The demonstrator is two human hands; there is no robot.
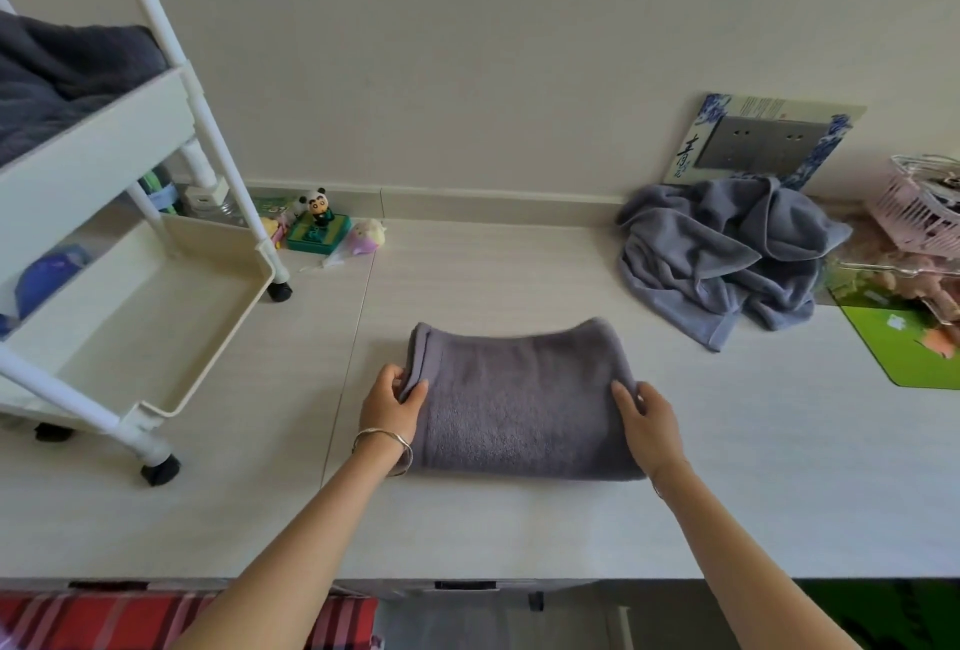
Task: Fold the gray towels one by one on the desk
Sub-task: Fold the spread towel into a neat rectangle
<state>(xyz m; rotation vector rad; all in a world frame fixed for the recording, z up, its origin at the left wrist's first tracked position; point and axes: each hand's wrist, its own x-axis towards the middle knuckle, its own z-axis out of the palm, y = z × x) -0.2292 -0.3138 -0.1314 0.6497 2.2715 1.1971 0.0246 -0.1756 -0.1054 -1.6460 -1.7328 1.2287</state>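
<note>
- Head view, progress: one folded towel (524, 400) lies flat on the desk (753, 467), already brought down to a compact rectangle with its layers showing at the left edge.
- Left hand (392, 402): it pinches those left-edge layers, thumb outside and fingers on top of the folded towel.
- Right hand (644, 420): it grips the opposite, right edge, with fingers laid over the top.
- My judgement: this towel is at or near its last fold (one more halving looks possible), so the hands are either squaring it up or about to lift it away.
- What is left: a heap (722, 254) of loose gray towels sits crumpled behind and to the right of the folded towel, well apart from it, and none of it is folded.
- Left of the folded towel stands a cart (130, 285). Its top tray holds a dark bundle (62, 72) of cloth, and whether that is finished work I cannot tell.
- Counts: one folded towel, two hands, one cart, one heap. The number of towels in the heap is hidden in the creases, though it seems more than one.
</note>
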